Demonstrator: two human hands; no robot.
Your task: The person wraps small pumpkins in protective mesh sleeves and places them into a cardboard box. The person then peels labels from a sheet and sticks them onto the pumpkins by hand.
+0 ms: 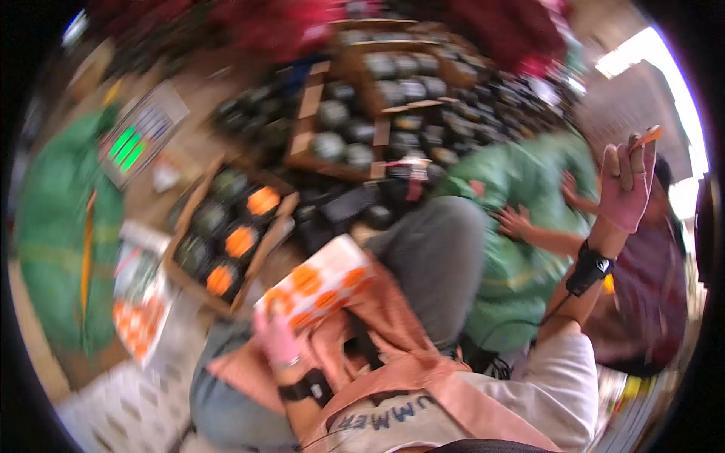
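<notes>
My left hand (276, 336), in a pink glove, is closed on the lower left edge of a white sheet with round orange stickers (325, 285), which lies over my lap. Raised at the far right, my right hand (628, 185) wears a pink glove too, its fingers stretched out. A small orange patch shows at one fingertip, too blurred to identify. Left of the sheet, a cardboard box (181, 230) holds several dark green round fruits (211, 217), some with orange stickers on top.
Open boxes (308, 113) and loose dark fruits (479, 113) fill the top centre. A person's hands (515, 223) rest on a green sack (491, 260) at right. Another green sack (57, 226) stands left, near an orange-dotted bag (140, 321) and a sheet with green strips (143, 136).
</notes>
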